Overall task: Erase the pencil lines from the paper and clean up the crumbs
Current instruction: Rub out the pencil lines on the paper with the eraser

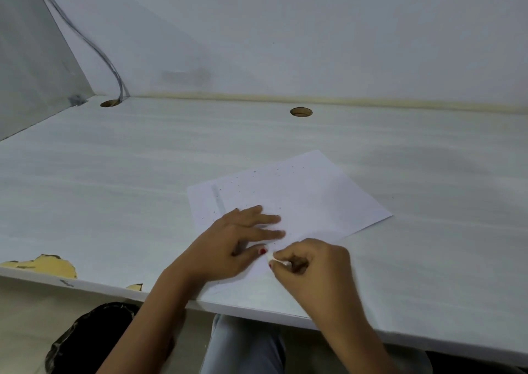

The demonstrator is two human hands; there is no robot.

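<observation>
A white sheet of paper (308,196) lies at an angle on the pale desk (114,173). Small dark eraser crumbs (254,177) are scattered over its far half, and a faint grey pencil band (217,199) runs near its left edge. My left hand (237,239) rests flat on the paper's near left part, fingers spread and straight. Beside it, my right hand (311,262) pinches a small white eraser (273,256) at the paper's near edge, its tip touching the sheet close to my left thumb.
Two round cable holes (301,112) (109,103) sit along the desk's back edge, and a grey cable (94,48) runs down the wall into the left one. The desk's front edge (54,268) is chipped at the left. A dark bag (94,339) lies on the floor below.
</observation>
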